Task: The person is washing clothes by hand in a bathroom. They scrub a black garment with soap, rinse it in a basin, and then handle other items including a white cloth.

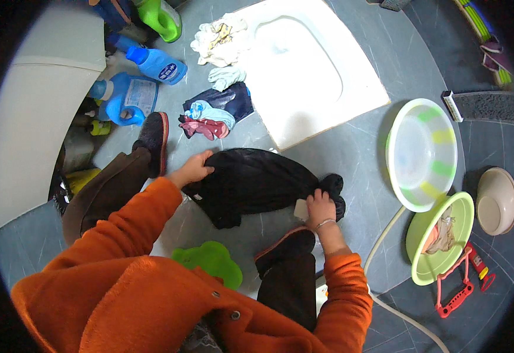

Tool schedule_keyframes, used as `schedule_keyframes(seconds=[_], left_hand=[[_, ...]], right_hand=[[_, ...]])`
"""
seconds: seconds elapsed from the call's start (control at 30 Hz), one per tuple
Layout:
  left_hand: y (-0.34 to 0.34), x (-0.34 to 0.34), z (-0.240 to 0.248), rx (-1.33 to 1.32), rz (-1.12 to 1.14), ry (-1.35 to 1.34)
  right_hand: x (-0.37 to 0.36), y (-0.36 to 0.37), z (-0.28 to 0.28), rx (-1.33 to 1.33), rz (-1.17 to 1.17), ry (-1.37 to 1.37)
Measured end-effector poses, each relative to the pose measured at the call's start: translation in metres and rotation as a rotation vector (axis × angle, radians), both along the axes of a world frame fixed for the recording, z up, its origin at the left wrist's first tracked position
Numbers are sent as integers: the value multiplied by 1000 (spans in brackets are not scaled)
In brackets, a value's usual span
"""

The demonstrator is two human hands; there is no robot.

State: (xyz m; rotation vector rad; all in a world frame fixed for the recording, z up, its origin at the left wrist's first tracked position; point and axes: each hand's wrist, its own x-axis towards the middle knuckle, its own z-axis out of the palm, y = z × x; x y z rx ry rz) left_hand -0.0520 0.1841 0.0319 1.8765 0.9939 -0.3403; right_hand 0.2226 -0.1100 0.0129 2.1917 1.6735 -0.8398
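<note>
A black garment point(254, 179) lies stretched across the grey tiled floor between my feet and the white squat toilet. Its left end is pinched in my left hand point(193, 170), fingers closed on the cloth. At the bunched right end, my right hand point(321, 207) is closed around a pale bar of soap point(301, 210), which rests against the cloth. Beyond the garment lie a dark blue cloth point(233, 101), a light blue cloth point(214, 113) and a dark pink cloth point(205, 128) in a small heap.
The squat toilet point(360, 88) is ahead, with white clothes point(218, 47) beside it. Blue detergent bottles point(161, 66) stand left. At right are a striped basin point(393, 154), a green basin point(416, 267) holding clothes, a beige basin point(498, 200) and a hose point(380, 241). A green stool point(213, 262) is below me.
</note>
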Motion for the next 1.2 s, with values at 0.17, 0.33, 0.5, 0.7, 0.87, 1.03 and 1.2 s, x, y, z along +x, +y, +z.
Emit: schedule_keyframes(seconds=[0.17,0.33,0.5,0.7,0.87,1.03,1.2], left_hand=[[20,40,64,-144,74,-47],[23,75,158,-1,11,-127],[-10,97,178,187,-399,-128],[-110,79,96,-220,-854,-5],[-85,67,29,101,-639,227],[-59,51,-11,549,-836,-163],[-94,43,-31,536,-839,58]], right_hand=[[28,23,-9,309,-114,-178],[91,95,33,600,-162,-361],[148,96,68,809,-169,-625],[93,33,38,138,-656,-406],[36,12,1,505,-865,-29],[-31,58,-6,734,-569,284],[-93,68,-20,425,-351,370]])
